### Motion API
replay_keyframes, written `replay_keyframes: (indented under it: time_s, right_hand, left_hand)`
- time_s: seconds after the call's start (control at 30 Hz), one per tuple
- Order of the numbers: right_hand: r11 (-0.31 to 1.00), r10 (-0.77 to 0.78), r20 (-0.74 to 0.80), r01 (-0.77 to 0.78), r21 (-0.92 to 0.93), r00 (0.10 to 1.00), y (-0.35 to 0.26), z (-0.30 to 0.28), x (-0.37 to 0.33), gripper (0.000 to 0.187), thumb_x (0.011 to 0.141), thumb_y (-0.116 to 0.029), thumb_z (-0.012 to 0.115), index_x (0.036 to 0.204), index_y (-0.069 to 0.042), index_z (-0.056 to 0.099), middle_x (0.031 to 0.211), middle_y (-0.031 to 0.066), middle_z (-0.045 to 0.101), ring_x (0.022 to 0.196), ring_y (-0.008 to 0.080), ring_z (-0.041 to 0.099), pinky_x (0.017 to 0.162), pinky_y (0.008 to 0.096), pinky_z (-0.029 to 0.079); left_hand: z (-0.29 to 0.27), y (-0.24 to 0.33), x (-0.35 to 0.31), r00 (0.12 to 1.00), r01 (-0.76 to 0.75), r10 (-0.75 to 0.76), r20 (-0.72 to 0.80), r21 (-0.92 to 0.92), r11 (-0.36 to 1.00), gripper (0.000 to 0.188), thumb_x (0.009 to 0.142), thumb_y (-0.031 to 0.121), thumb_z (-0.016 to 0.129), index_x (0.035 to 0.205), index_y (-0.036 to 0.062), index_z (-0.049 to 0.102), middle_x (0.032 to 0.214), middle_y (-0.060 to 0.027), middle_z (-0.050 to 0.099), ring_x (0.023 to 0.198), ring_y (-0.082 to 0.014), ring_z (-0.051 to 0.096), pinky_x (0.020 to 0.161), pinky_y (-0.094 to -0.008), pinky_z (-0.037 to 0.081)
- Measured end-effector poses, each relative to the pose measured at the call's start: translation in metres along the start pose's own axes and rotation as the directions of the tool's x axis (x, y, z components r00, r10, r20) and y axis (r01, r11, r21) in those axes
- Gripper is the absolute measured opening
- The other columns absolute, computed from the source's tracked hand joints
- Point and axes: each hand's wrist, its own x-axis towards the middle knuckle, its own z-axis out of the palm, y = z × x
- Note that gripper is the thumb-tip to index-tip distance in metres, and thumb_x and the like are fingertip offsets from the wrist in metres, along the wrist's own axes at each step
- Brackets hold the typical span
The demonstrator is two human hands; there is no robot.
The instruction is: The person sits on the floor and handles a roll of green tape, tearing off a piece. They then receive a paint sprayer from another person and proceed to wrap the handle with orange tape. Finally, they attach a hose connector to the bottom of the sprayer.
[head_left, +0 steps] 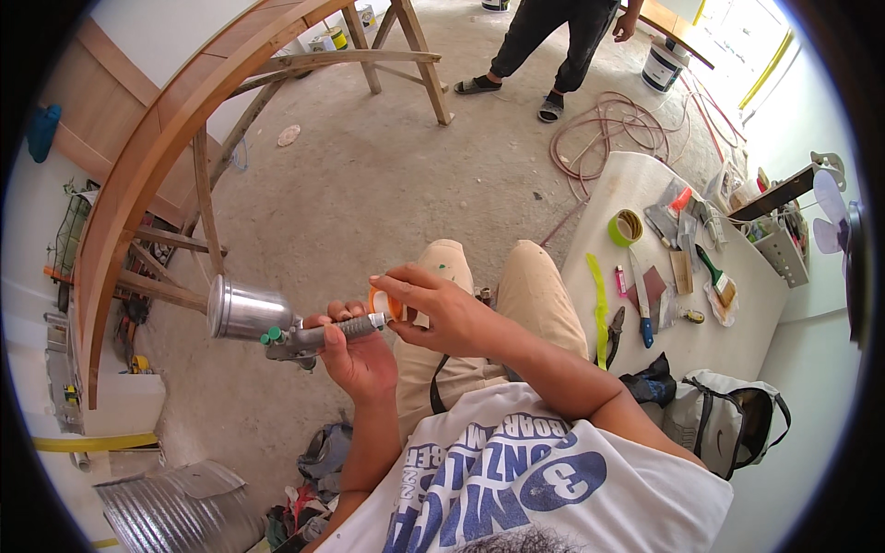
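My left hand [361, 364] is closed around the grip of a grey metal spray gun [293, 345], held sideways over my lap. A silver paint cup [247, 308] is attached at the gun's left end, and green knobs sit beside it. At the other end, a pale threaded fitting [377, 320] points toward my right hand [452, 313]. The fingers of that hand pinch a small orange-rimmed roll of white thread seal tape [380, 301], right beside the fitting. Whether a strand of tape joins the two is too small to tell.
A pale table [590, 212] at my right carries a green tape roll [625, 227], paintbrush [723, 284], blue-handled knife [643, 309] and pliers [615, 330]. Wooden trestles [205, 175] hold a curved panel at left. A red hose [604, 138] lies coiled near a standing person [558, 41].
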Motion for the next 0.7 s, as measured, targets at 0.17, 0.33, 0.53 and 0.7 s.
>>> replay_keyframes:
  time_s: [0.17, 0.33, 0.53, 0.7]
  right_hand:
    - [0.993, 0.116, 0.015, -0.117, 0.002, 0.993, -0.005, 0.001, 0.002, 0.058, 0.09, -0.01, 0.067, 0.144, 0.001, 0.049, 0.12, 0.0187, 0.055, 0.095, 0.0273, 0.067, 0.086, 0.0333, 0.056]
    - [0.985, 0.166, -0.014, -0.165, 0.048, 0.986, -0.001, 0.002, 0.001, 0.048, 0.09, -0.012, 0.066, 0.136, 0.0, 0.056, 0.113, 0.0186, 0.057, 0.088, 0.0263, 0.066, 0.08, 0.0326, 0.055]
    - [0.975, 0.16, -0.004, -0.158, 0.157, 0.987, 0.001, 0.004, 0.0, 0.025, 0.091, -0.011, 0.065, 0.115, -0.003, 0.064, 0.115, 0.0207, 0.056, 0.091, 0.0286, 0.067, 0.08, 0.0354, 0.055]
    - [0.999, -0.032, -0.098, 0.036, 0.038, 0.995, 0.009, 0.014, 0.0, 0.02, 0.091, -0.009, 0.065, 0.111, -0.006, 0.066, 0.123, 0.0234, 0.054, 0.098, 0.0347, 0.067, 0.083, 0.039, 0.055]
  left_hand:
    - [0.0, -0.001, -0.002, 0.999, 0.031, -0.031, 0.015, -0.009, 0.999, 0.016, 0.097, 0.024, 0.068, 0.112, 0.0231, 0.061, 0.099, 0.0029, 0.059, 0.1, -0.0157, 0.057, 0.096, -0.0349, 0.047]
    - [0.0, -0.001, -0.002, 0.998, 0.059, -0.058, 0.026, -0.023, 0.998, 0.014, 0.098, 0.025, 0.067, 0.111, 0.0238, 0.062, 0.099, 0.0038, 0.06, 0.1, -0.0146, 0.057, 0.098, -0.0368, 0.045]
    - [0.0, -0.001, -0.001, 0.999, 0.043, -0.043, 0.013, -0.015, 0.999, 0.013, 0.098, 0.024, 0.067, 0.111, 0.0242, 0.063, 0.099, 0.004, 0.059, 0.1, -0.0142, 0.056, 0.098, -0.0361, 0.044]
    - [-0.001, -0.001, -0.002, 0.999, 0.042, -0.042, 0.004, -0.022, 0.999, 0.014, 0.098, 0.023, 0.067, 0.112, 0.0238, 0.063, 0.099, 0.0035, 0.058, 0.099, -0.0146, 0.056, 0.097, -0.0356, 0.044]
